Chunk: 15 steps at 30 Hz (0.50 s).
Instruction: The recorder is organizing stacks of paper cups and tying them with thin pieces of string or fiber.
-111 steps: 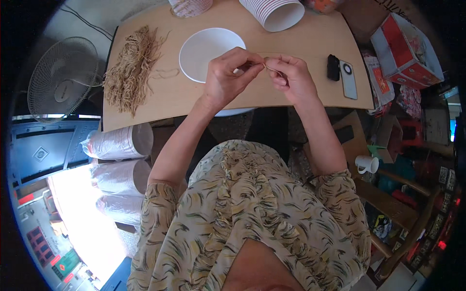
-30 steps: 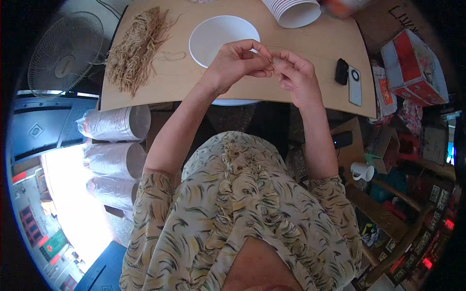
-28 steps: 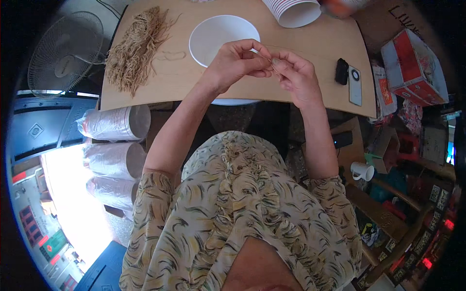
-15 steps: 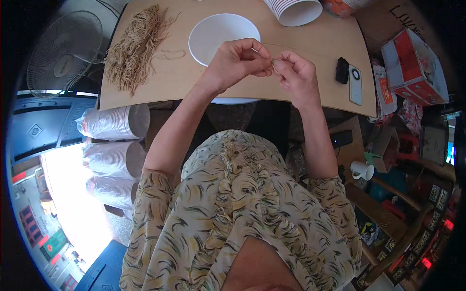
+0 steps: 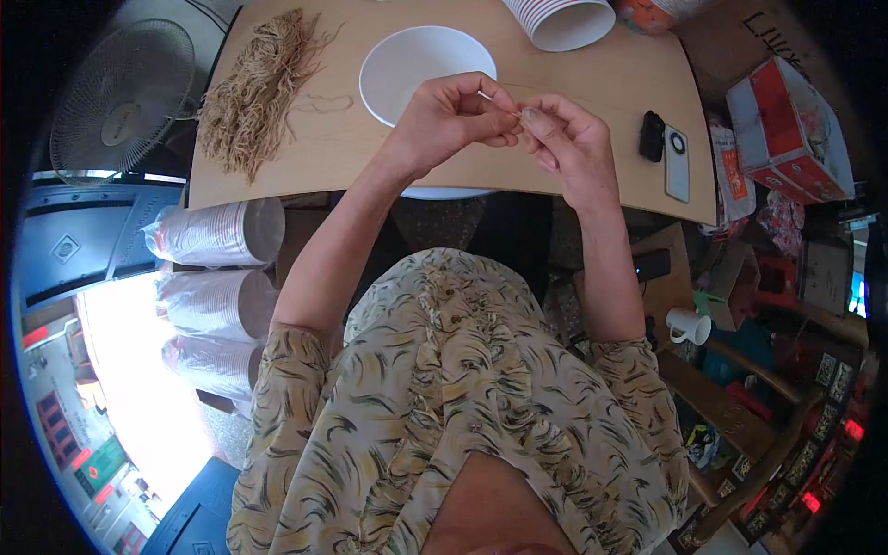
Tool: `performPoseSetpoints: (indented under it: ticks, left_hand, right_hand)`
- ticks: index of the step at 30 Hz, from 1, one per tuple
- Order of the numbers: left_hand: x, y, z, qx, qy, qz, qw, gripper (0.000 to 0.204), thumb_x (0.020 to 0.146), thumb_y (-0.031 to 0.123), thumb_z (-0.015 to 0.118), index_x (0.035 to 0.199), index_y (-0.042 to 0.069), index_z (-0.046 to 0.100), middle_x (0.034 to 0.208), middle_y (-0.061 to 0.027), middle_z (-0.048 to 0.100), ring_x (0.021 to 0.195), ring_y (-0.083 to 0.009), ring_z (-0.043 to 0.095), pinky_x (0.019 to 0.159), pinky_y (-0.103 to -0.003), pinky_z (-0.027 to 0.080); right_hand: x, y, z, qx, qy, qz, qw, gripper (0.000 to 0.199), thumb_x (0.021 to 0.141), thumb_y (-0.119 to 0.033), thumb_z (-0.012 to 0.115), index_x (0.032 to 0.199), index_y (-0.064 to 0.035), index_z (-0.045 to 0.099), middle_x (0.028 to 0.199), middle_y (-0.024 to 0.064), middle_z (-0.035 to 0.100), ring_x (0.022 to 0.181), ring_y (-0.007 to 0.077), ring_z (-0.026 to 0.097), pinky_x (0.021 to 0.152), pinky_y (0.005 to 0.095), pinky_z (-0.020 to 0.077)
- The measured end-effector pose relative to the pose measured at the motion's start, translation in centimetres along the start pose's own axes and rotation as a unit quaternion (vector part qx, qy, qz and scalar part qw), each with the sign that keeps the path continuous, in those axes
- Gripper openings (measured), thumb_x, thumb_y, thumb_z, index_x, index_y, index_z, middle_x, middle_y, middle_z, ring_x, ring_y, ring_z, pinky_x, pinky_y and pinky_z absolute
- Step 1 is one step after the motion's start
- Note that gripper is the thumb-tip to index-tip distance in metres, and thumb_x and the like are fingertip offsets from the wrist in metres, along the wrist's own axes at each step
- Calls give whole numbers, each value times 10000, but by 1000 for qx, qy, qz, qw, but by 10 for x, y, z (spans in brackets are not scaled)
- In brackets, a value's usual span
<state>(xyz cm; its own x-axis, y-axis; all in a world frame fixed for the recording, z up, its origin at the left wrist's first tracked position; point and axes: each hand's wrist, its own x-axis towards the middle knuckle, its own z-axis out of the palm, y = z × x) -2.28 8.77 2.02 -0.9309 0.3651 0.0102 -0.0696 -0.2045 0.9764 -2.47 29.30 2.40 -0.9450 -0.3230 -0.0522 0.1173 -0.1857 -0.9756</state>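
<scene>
1. A pile of tan fibre strands (image 5: 254, 88) lies at the table's (image 5: 592, 102) left edge.
2. The left hand (image 5: 449, 120) pinches a thin strand (image 5: 513, 113), over the white bowl (image 5: 407, 65) near the front edge.
3. The right hand (image 5: 569, 143) pinches the same strand, fingertips meeting.
4. A phone (image 5: 677, 164) lies at the right edge.

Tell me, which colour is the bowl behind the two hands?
White, plain; the bowl shows best in the head view.

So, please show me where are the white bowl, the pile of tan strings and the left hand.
white bowl (image 5: 407, 69), head view, on the bare inner bottom.
pile of tan strings (image 5: 254, 88), head view, on the middle of the heap.
left hand (image 5: 444, 120), head view, on the back of the hand.
</scene>
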Motion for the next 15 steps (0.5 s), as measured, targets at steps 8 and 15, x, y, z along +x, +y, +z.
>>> performPoseSetpoints:
  ticks: [8, 15]
  left_hand:
    - [-4, 6, 0, -2, 8, -15, 1000, 180, 972, 70, 650, 1137, 0, 634, 1005, -116, 726, 944, -173, 724, 849, -267, 597]
    - [-1, 6, -1, 27, 4, 0, 1000, 264, 983, 57, 625, 1237, -8, 591, 1029, -145, 732, 957, -176, 722, 871, -270, 594]
  right_hand:
    - [1, 6, -3, -46, 13, -19, 999, 156, 976, -180, 673, 995, -26, 670, 770, -22, 615, 694, 46, 552, 615, 202, 438]
    - [4, 4, -3, -78, 37, -29, 996, 188, 998, -221, 638, 1000, -33, 645, 757, -30, 591, 675, 46, 520, 589, 202, 398]
